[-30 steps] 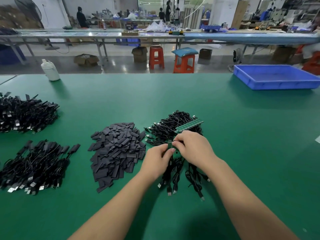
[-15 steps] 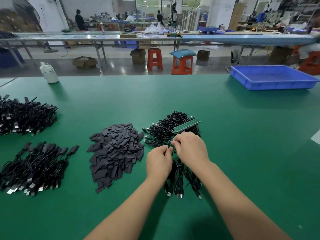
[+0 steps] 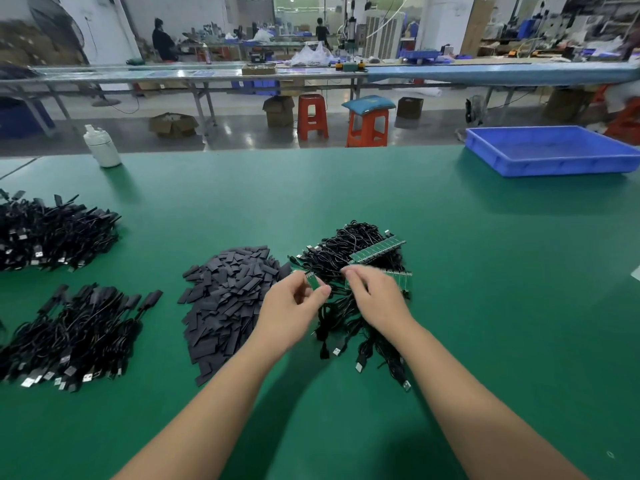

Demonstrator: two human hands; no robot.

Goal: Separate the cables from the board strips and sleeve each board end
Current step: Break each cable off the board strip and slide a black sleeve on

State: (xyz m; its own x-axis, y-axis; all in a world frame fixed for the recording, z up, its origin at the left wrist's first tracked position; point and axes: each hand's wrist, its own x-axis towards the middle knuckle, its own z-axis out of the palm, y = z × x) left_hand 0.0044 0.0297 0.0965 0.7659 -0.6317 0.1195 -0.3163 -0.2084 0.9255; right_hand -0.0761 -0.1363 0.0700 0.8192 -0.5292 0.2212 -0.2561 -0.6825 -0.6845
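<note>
On the green table (image 3: pixel 450 271), the left hand (image 3: pixel 289 311) pinches a small green circuit board piece (image 3: pixel 312 281) between thumb and forefinger, its other fingers loosely curled. Just beside it, at its 3 o'clock, the right hand (image 3: pixel 375 299) has its fingers bent around the end of a green board strip (image 3: pixel 403 280) with black cables hanging from it; motion blur hides the exact grip. At 12 o'clock from the hands lies a tangled pile of black cables (image 3: pixel 349 251) with a second long green board strip (image 3: pixel 377 251) resting on top. At 9 o'clock sits a heap of flat black sleeves (image 3: pixel 228 299). A blue plastic tray (image 3: pixel 554 150) stands at 2 o'clock, well apart.
</note>
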